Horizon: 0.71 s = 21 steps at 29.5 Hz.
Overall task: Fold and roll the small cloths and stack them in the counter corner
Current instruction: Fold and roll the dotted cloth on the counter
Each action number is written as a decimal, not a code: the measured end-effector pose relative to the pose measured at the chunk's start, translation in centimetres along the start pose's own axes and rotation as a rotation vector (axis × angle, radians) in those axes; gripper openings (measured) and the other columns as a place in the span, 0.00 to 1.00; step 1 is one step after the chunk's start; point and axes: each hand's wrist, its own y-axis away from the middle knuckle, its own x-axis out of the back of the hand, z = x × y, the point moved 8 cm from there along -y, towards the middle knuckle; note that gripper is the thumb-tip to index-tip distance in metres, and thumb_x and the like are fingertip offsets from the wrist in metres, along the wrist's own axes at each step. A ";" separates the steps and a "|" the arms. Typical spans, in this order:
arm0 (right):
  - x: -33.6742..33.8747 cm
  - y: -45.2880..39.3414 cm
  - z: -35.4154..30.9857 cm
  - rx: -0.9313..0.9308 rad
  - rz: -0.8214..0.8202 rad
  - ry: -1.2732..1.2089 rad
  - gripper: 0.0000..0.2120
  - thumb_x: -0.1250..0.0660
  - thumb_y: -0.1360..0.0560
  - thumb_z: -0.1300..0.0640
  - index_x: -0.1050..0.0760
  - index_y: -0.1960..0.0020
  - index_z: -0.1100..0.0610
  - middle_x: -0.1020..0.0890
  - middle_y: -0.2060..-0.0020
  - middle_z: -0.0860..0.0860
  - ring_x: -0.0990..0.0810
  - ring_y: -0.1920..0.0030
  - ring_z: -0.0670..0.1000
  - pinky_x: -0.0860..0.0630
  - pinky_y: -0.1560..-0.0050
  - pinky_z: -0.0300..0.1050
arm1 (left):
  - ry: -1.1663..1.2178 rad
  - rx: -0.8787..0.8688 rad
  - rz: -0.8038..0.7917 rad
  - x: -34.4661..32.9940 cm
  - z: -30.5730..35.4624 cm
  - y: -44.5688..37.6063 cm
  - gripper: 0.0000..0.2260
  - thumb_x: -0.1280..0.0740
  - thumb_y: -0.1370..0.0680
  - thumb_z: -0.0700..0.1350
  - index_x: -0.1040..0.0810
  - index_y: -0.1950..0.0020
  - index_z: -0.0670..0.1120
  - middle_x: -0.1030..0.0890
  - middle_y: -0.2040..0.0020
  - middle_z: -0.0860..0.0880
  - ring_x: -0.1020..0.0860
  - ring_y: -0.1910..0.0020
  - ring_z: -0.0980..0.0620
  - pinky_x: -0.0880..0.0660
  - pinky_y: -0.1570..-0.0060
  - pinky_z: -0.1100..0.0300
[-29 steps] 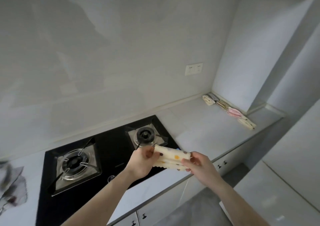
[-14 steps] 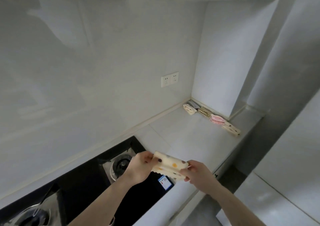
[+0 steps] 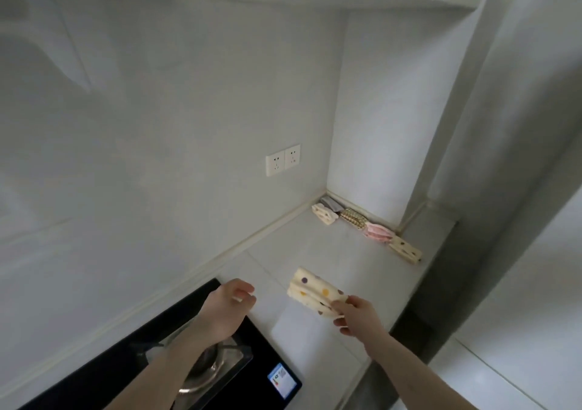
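A rolled cream cloth with coloured dots (image 3: 315,291) hangs above the white counter (image 3: 346,268). My right hand (image 3: 357,315) pinches its near end. My left hand (image 3: 228,305) is off the cloth, over the hob's far corner, fingers loosely curled and holding nothing. In the counter corner lies a row of rolled cloths: a cream one (image 3: 324,215), a grey one (image 3: 330,203), a beaded yellowish one (image 3: 354,218), a pink one (image 3: 378,233) and a cream dotted one (image 3: 406,249).
A black gas hob (image 3: 261,353) with a burner (image 3: 208,365) fills the lower left, a sticker (image 3: 282,379) at its corner. A double wall socket (image 3: 282,160) sits above the counter. The counter edge drops off at the right.
My left hand has let go of the dotted roll, which my right hand alone now carries to the right, toward the corner. The view has swung right, away from the hob.
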 end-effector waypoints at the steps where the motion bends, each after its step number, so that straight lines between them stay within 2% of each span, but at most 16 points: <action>1: -0.2 -1.3 0.1 -0.028 0.005 -0.039 0.04 0.30 0.22 0.56 0.20 0.48 0.56 0.15 0.57 0.55 0.17 0.60 0.51 0.20 0.58 0.45 | -0.009 0.007 0.012 0.3 -0.3 -0.7 0.08 0.32 0.20 0.49 0.21 0.42 0.56 0.17 0.47 0.55 0.19 0.47 0.57 0.22 0.41 0.57; 4: -0.7 -5.6 0.4 -0.089 0.017 -0.104 0.06 0.30 0.22 0.57 0.20 0.48 0.58 0.17 0.59 0.54 0.19 0.62 0.51 0.23 0.61 0.44 | -0.031 0.034 0.043 0.8 -0.7 -2.6 0.08 0.32 0.21 0.48 0.22 0.43 0.57 0.17 0.48 0.55 0.19 0.50 0.58 0.21 0.46 0.60; 7: -0.8 -10.5 0.6 -0.115 0.042 -0.111 0.05 0.31 0.23 0.59 0.21 0.50 0.60 0.19 0.62 0.54 0.20 0.65 0.51 0.26 0.66 0.41 | -0.058 0.083 0.069 0.8 -1.0 -4.8 0.08 0.33 0.22 0.49 0.21 0.44 0.58 0.16 0.51 0.54 0.17 0.53 0.56 0.19 0.48 0.56; 10: 0.2 -15.4 0.4 -0.122 0.046 -0.087 0.04 0.31 0.23 0.60 0.21 0.51 0.61 0.19 0.65 0.56 0.21 0.67 0.52 0.27 0.69 0.39 | -0.063 0.123 0.077 0.0 -0.5 -7.5 0.07 0.33 0.21 0.48 0.21 0.44 0.57 0.16 0.49 0.55 0.17 0.52 0.57 0.19 0.47 0.56; 14: 3.8 -22.0 0.4 -0.147 0.082 -0.055 0.04 0.31 0.23 0.58 0.22 0.53 0.59 0.18 0.64 0.57 0.20 0.66 0.52 0.23 0.66 0.43 | -0.068 0.166 0.105 -1.9 1.1 -11.0 0.06 0.31 0.20 0.48 0.21 0.43 0.54 0.17 0.49 0.56 0.18 0.53 0.58 0.23 0.57 0.66; 16: 5.8 -25.2 0.4 -0.160 0.117 -0.025 0.06 0.31 0.22 0.57 0.24 0.55 0.59 0.18 0.65 0.58 0.20 0.66 0.53 0.23 0.65 0.44 | -0.064 0.186 0.125 -2.8 1.9 -12.5 0.07 0.30 0.20 0.48 0.21 0.43 0.54 0.17 0.50 0.56 0.18 0.54 0.57 0.24 0.59 0.66; 18: 7.5 -28.4 0.3 -0.159 0.149 0.026 0.08 0.32 0.22 0.56 0.25 0.56 0.59 0.18 0.66 0.58 0.20 0.67 0.53 0.22 0.64 0.47 | -0.055 0.207 0.154 -3.5 2.8 -14.0 0.06 0.29 0.21 0.48 0.20 0.44 0.54 0.16 0.50 0.56 0.17 0.55 0.56 0.24 0.60 0.66; 21: 9.5 -32.6 0.7 -0.160 0.178 0.093 0.10 0.31 0.22 0.55 0.22 0.53 0.64 0.18 0.69 0.58 0.19 0.69 0.54 0.21 0.64 0.48 | -0.034 0.234 0.191 -5.0 4.4 -16.6 0.06 0.29 0.21 0.47 0.20 0.44 0.52 0.16 0.49 0.56 0.17 0.54 0.55 0.22 0.57 0.64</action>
